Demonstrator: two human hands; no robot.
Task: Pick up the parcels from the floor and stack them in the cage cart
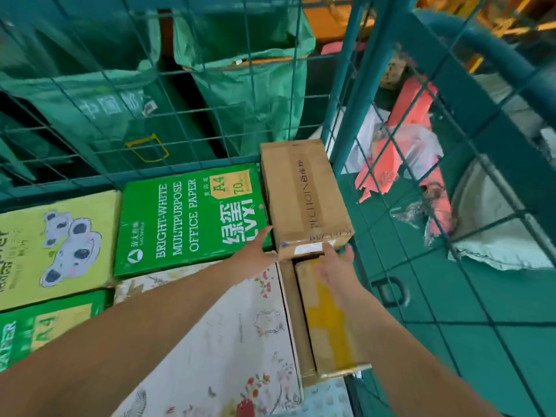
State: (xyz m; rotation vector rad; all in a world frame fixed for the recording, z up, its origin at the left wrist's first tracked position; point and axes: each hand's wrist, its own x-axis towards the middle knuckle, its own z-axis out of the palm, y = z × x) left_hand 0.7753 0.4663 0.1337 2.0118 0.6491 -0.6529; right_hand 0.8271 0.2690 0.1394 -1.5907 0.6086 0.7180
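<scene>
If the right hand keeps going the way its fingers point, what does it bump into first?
Probably the plain brown box. The right hand points up at that box's near end, by the white label, and looks almost touching it already.

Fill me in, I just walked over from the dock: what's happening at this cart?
A person is loading parcels into a teal wire cage cart. Both hands are on a plain brown carton in the cart's far right corner: the left hand with straight fingers at its left side, the right hand at its near end. Green paper boxes and a floral box are already packed beside it.
</scene>
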